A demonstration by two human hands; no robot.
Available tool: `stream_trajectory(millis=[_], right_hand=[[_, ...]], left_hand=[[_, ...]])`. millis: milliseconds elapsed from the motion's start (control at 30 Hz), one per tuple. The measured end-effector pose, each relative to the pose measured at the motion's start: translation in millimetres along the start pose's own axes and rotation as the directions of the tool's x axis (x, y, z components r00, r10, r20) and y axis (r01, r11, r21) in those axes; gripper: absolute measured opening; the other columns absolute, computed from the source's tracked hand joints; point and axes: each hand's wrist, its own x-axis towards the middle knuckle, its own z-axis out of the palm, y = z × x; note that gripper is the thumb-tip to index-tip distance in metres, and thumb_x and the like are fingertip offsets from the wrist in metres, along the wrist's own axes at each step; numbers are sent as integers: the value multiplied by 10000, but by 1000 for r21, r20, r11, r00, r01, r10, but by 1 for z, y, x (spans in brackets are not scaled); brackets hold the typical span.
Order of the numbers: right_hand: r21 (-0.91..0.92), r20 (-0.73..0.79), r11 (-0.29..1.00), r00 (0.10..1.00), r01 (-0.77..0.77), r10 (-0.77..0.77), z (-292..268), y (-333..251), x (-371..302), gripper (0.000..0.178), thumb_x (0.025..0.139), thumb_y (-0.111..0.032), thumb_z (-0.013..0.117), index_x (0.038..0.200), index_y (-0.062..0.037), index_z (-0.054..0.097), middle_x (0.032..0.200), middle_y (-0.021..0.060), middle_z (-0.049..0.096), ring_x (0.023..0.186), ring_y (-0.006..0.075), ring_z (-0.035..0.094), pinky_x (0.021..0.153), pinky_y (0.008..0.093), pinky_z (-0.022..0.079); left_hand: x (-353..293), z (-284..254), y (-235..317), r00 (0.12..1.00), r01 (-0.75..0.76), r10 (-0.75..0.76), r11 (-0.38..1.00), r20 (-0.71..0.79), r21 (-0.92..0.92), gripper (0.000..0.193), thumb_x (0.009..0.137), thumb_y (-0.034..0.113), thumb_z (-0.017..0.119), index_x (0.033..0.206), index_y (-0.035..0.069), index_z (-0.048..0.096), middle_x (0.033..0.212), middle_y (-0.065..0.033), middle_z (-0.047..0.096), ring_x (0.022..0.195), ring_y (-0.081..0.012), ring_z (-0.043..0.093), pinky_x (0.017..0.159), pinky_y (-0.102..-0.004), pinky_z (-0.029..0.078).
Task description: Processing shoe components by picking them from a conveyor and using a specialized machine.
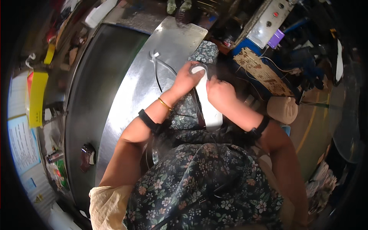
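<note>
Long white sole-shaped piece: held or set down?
Held: left hand grips the far end of the white piece, right hand at its edge.

A workshop or factory floor: left of the fingers (215, 82) lies a metal bench (128, 90), farther left a dark belt (101, 73); ahead-right, a control box (263, 27) with a red button (275, 14).

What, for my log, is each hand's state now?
Left hand: closed, holding the long, white, sole-shaped piece.
Right hand: closed at its right edge; grip unclear.

No lettering is legible — wall notice (23, 143) included
</note>
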Motion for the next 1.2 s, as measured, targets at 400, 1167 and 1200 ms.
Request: stream_trajectory(millis=[400, 1167, 1200], right_hand=[[904, 405, 106, 909, -414, 99, -1, 2, -26, 558, 1013, -222, 440, 1466, 29, 231, 1359, 173, 479, 1248, 225, 457, 1034, 309, 360], [783, 192, 553, 957, -283, 217, 41, -59, -7, 567, 991, -254, 441, 1417, 68, 250, 1152, 347, 560, 1077, 452, 567, 886, 448, 459], [851, 144, 478, 972, -218, 187, 42, -59, -9, 542, 994, -237, 446, 1409, 68, 278, 1173, 325, 565, 1091, 425, 575, 900, 423, 460]], left_hand=[[-2, -19, -15, 959, 184, -276, 454, 58, -872, 611, 986, 439, 414, 1307, -78, 466, 1308, -181, 540, 1227, -305, 503, 1055, -377, 374], [-93, -23, 5, 948, 221, 49, 613, -315, 759, 453, 971, 328, 457, 1190, -67, 496, 900, -276, 645, 877, -388, 642, 794, -439, 511], [-103, -22, 3, 945, 223, 54, 616, -323, 756, 453, 971, 328, 457, 1190, -67, 496, 900, -276, 645, 877, -388, 642, 794, -439, 511]])
